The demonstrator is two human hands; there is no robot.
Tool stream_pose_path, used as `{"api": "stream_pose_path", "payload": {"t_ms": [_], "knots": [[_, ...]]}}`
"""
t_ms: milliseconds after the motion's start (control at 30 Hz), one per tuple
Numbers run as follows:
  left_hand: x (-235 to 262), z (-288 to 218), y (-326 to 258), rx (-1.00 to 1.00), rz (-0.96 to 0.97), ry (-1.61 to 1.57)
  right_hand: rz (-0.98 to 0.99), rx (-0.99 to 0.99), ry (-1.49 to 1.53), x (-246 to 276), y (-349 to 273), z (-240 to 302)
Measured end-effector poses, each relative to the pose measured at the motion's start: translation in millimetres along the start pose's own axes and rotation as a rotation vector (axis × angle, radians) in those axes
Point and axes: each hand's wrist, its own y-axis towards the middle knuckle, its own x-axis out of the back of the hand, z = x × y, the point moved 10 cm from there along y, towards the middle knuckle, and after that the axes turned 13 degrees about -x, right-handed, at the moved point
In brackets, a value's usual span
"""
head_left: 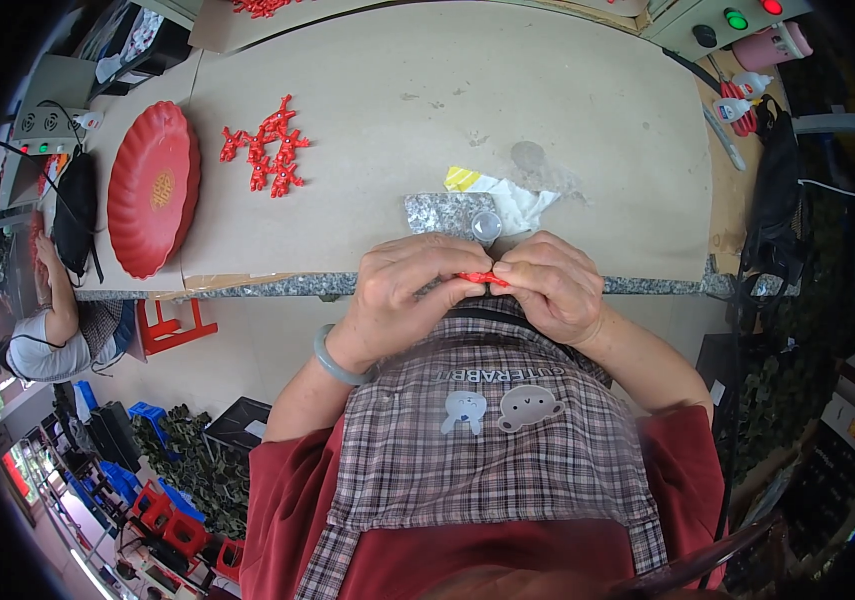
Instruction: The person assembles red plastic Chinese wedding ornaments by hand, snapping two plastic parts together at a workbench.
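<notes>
Left hand and right hand meet at the table edge, fingers pinched shut on one small red plastic piece between them. Loose red pieces lie at ten o'clock, beside a red tray.

Both hands pressed together at the near edge of the surface, left hand and right hand pinching a small red plastic piece between the fingertips. Just beyond the hands, a grey stone slab with a clear round dome beside crumpled white paper. Farther off to the left, a cluster of red plastic pieces, then a red round tray. Grey bangle on the left wrist.
</notes>
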Motion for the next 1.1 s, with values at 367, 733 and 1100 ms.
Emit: {"api": "stream_pose_path", "payload": {"t_ms": [367,733,1100], "knots": [[-0.7,1.0,-0.1,0.017,0.001,-0.019,-0.008,-0.002,0.004,-0.1,-1.7,-1.5],[-0.9,1.5,-0.6,0.018,-0.001,-0.025,-0.013,-0.001,0.02,-0.7,-2.3,-2.4],[-1.0,1.7,-0.4,0.019,0.009,-0.015,-0.009,-0.012,0.022,-1.0,-3.2,-4.2]]}}
